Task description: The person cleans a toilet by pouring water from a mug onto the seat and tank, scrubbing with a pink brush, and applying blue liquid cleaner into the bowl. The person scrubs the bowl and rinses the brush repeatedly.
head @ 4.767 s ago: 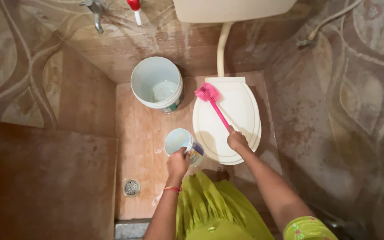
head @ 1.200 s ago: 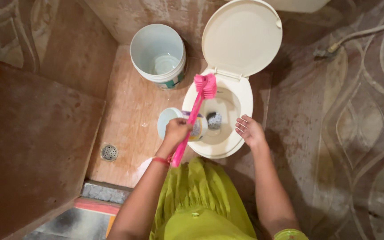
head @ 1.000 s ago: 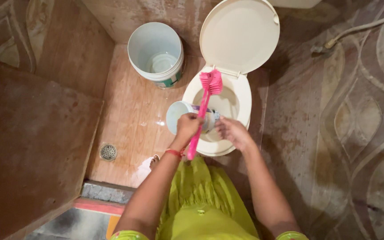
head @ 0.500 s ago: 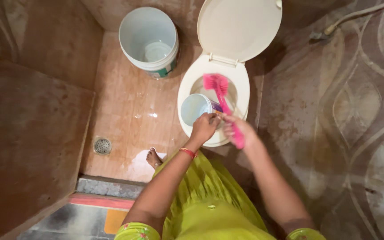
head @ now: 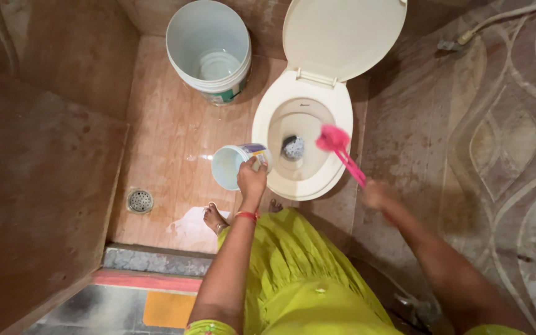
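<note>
My left hand (head: 252, 180) grips a small light-blue mug (head: 231, 165), held tilted beside the left rim of the cream toilet (head: 280, 109). The toilet's lid (head: 342, 34) stands raised and the bowl is uncovered. My right hand (head: 376, 194), blurred with motion, holds the handle of a pink toilet brush (head: 340, 152). The brush head hangs over the right side of the bowl rim.
A large white bucket (head: 209, 46) with a smaller container inside stands on the tiled floor left of the toilet. A round floor drain (head: 139, 200) sits at the left. My bare foot (head: 213, 218) rests near a wet patch. Patterned walls close in on both sides.
The lid was raised and the brush passed from my left hand to my right. Since half a second ago the brush swung right and the mug moved left off the bowl.
</note>
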